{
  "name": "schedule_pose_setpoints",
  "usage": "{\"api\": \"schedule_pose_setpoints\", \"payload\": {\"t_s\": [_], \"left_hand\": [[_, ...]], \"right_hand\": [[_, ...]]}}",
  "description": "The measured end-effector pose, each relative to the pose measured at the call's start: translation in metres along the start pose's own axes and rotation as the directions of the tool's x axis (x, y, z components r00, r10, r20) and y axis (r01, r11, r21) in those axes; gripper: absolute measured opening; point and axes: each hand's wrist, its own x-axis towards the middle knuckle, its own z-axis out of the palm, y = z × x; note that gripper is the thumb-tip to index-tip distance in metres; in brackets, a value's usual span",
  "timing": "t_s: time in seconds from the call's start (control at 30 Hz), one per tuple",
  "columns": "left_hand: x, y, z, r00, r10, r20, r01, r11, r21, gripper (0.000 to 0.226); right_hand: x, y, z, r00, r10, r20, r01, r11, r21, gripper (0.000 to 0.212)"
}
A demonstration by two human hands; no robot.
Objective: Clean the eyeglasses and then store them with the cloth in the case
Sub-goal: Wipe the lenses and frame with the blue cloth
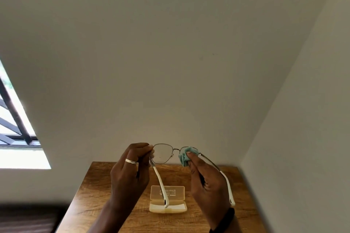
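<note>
I hold thin metal-framed eyeglasses (162, 153) with white temple tips up in front of the wall, arms unfolded toward me. My left hand (130, 168), wearing a ring, pinches the frame at its left hinge. My right hand (206, 178) pinches a bunched teal cloth (186, 156) around the right lens, which the cloth hides. Below the glasses, a pale yellow translucent case (167, 198) lies open on the wooden table (94, 195).
The small wooden table stands in a corner between two white walls. A window with dark bars (13, 119) is on the left wall. A dark shape (28, 217) sits low to the left of the table.
</note>
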Motion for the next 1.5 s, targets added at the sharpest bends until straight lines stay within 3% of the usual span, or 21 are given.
{"api": "schedule_pose_setpoints", "payload": {"t_s": [0.1, 0.23, 0.4, 0.6, 0.73, 1.03, 1.37, 1.5], "left_hand": [[-0.005, -0.001, 0.001, 1.0, -0.01, 0.013, 0.01, 1.0, 0.009, 0.009], [-0.008, 0.001, 0.004, 0.999, -0.033, 0.017, 0.033, 0.999, -0.003, 0.01], [-0.002, 0.007, 0.004, 0.998, -0.063, -0.003, 0.063, 0.998, -0.007, 0.012], [0.002, 0.007, 0.001, 0.999, -0.051, -0.014, 0.051, 0.998, 0.031, 0.009], [0.004, 0.011, -0.002, 0.999, -0.035, -0.033, 0.036, 0.999, 0.031, 0.016], [0.004, 0.01, 0.002, 0.995, -0.097, -0.027, 0.096, 0.995, -0.013, 0.009], [0.005, 0.013, -0.003, 0.996, -0.074, -0.057, 0.073, 0.997, -0.027, 0.011], [0.004, 0.011, -0.006, 0.995, -0.075, -0.073, 0.075, 0.997, -0.013, 0.01]], "right_hand": [[-0.002, 0.001, -0.002, 1.0, 0.004, -0.014, -0.004, 1.0, -0.031, 0.035], [0.01, -0.012, -0.004, 0.99, 0.027, -0.138, -0.037, 0.997, -0.068, 0.029], [0.027, -0.027, 0.004, 0.975, 0.108, -0.193, -0.091, 0.991, 0.095, 0.031], [0.019, -0.03, 0.005, 0.983, 0.126, -0.136, -0.097, 0.976, 0.197, 0.033], [0.01, -0.022, -0.003, 0.989, 0.121, -0.081, -0.111, 0.987, 0.118, 0.033], [0.04, -0.026, -0.003, 0.971, 0.101, -0.217, -0.089, 0.994, 0.065, 0.03], [0.03, -0.04, -0.002, 0.992, 0.106, -0.069, -0.086, 0.966, 0.246, 0.03], [0.015, -0.024, -0.007, 0.995, 0.095, -0.021, -0.092, 0.989, 0.115, 0.029]]}}
